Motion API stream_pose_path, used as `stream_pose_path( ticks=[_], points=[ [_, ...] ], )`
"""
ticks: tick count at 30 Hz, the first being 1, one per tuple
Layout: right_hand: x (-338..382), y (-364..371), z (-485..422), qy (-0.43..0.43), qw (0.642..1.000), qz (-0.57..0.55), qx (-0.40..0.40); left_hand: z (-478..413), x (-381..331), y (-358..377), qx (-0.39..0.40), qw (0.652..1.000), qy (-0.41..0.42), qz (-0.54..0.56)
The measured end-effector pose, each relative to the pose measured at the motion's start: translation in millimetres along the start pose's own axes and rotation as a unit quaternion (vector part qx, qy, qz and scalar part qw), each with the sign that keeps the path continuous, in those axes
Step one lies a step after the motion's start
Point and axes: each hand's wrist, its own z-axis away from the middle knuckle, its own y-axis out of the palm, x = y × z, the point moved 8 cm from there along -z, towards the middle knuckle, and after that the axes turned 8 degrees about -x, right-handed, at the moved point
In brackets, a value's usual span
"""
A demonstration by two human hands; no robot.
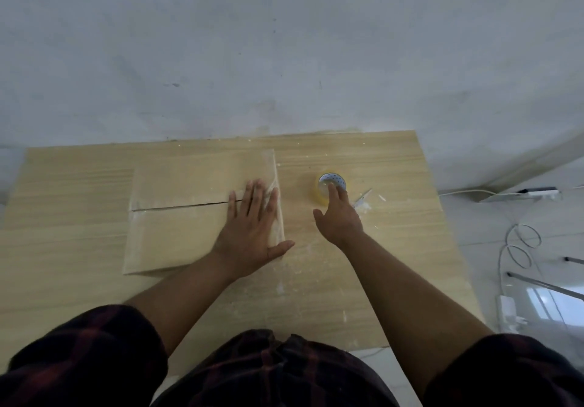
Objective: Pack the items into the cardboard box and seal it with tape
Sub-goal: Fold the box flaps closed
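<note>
Cardboard box (189, 217) lies closed on a wooden table (379, 248), its centre seam apparently untaped. The left hand (252, 226) presses flat, fingers spread, on its right end. The right hand (339, 217), fingers extended, touches the tape roll (327, 182) nearby. Packing looks done; sealing remains.

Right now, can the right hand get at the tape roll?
Likely yes. The right hand is at the tape roll, fingertips touching it, with nothing between them. The left hand lies flat on the box, out of the way.
</note>
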Motion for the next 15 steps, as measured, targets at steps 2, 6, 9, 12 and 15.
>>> stream_pose_path(
  ticks=[2,6,9,12,15],
  points=[
    [-0.9,7.3,-12.0,0.005,1.000,-0.004,0.016,0.5,0.7,1.1,0.010,1.000,-0.007,-0.005],
    [-0.5,18.6,-20.9,0.023,0.998,-0.006,0.054,-1.7,2.3,1.6,0.028,0.999,-0.017,-0.004],
    [0.6,21.4,-24.4,0.024,0.999,-0.009,0.043,-2.3,3.0,-0.5,0.031,0.999,-0.022,0.003],
    [-5.5,22.0,-24.0,0.057,0.997,-0.041,0.023,-1.5,3.1,-3.4,0.023,0.999,-0.021,0.007],
    [-6.6,12.1,-18.0,0.059,0.994,-0.085,-0.016,-1.4,2.6,-5.2,0.022,0.999,-0.020,0.015]
  ],
)
